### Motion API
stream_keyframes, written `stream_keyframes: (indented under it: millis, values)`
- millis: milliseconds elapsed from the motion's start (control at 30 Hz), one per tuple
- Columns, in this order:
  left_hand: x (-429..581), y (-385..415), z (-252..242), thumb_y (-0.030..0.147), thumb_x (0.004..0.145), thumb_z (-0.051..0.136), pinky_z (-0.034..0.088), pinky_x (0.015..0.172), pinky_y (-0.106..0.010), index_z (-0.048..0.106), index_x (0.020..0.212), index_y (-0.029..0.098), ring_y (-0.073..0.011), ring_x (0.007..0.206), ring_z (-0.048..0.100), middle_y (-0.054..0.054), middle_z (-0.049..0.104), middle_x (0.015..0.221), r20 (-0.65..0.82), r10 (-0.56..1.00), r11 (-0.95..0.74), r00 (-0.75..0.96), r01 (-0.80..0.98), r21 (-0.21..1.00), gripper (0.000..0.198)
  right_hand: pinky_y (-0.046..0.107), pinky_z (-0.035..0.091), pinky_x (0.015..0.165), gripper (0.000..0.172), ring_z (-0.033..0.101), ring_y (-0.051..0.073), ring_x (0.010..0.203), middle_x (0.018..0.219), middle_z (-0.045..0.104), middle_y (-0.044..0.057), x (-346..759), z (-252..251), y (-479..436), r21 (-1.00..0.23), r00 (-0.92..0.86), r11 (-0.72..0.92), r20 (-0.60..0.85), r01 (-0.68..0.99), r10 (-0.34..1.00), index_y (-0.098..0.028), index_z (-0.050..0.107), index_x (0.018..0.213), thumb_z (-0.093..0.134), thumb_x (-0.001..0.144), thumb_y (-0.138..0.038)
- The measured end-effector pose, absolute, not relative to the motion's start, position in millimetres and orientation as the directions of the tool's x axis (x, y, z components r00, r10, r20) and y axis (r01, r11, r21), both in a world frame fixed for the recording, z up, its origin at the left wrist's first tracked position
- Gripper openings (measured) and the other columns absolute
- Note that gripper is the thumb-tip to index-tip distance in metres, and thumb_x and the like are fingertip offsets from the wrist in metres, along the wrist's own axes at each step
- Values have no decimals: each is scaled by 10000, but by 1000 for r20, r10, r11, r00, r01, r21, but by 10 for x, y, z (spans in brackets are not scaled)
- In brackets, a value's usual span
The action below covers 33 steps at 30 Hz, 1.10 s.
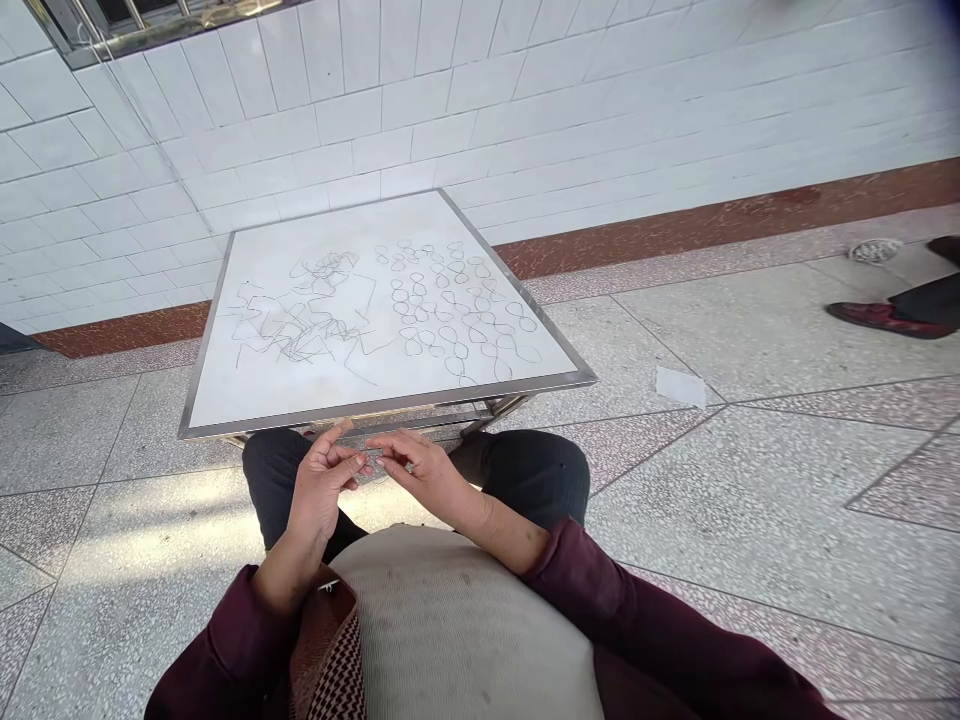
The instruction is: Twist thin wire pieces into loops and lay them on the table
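Observation:
My left hand [326,478] is in front of the table's near edge, thumb and fingers pinched together; a tan wrap covers one fingertip. Close by, my right hand [424,472] points its fingers toward the left fingertips, thumb and forefinger nearly together. Whatever is between the fingers is too thin to make out. On the white table [300,395] in front of me, a loose tangle of thin dark bent strands [315,325] covers the left part. Several strands shaped into figure-eight loops [455,297] lie in rows on the right part.
The table has a metal rim [390,403] and stands against a white tiled wall [420,120]. A pale flat piece [680,387] lies on the speckled floor [750,480]. At the far right is another person's dark red shoe [885,318].

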<state>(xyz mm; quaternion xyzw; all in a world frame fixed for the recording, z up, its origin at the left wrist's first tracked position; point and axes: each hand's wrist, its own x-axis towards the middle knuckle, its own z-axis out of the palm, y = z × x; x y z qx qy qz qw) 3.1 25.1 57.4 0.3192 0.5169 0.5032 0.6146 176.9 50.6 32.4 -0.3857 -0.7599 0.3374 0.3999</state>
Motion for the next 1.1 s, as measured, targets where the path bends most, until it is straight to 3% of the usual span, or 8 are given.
stream_keyframes:
  millis: [167,400,533,1100]
  values:
    - [48,224,564,323,740,777,442,571,-223,549,1325,187,-130,652,621,7,685,727,-203,978,191,-52,-177,965,642,292,502,639,87,597,165,705,791,632,26,1731,307,495,-806,-348,441,313,394,884,-215,635,952,568,905,-187]
    - [56,211,524,313,806,724,475,615,-247,495,1382,198,-139,675,616,14,640,732,-135,991,134,4,-116,984,630,314,506,719,165,610,186,815,874,655,53,1751,303,494,-714,-443,577,402,397,801,-216,634,989,483,957,-155]
    - [65,198,536,305,801,725,485,648,-258,509,1369,219,-137,678,625,23,628,735,-141,990,143,24,-136,980,614,296,488,665,176,590,179,760,810,632,45,1751,339,469,-700,-433,576,402,423,807,-211,649,954,483,958,-156]
    - [178,251,428,286,800,699,463,567,-235,539,1293,208,-112,616,589,38,590,741,-138,988,127,-69,-149,981,524,297,443,666,136,552,176,739,741,564,7,1623,226,504,-866,-227,349,282,358,932,-220,608,805,544,902,-151]
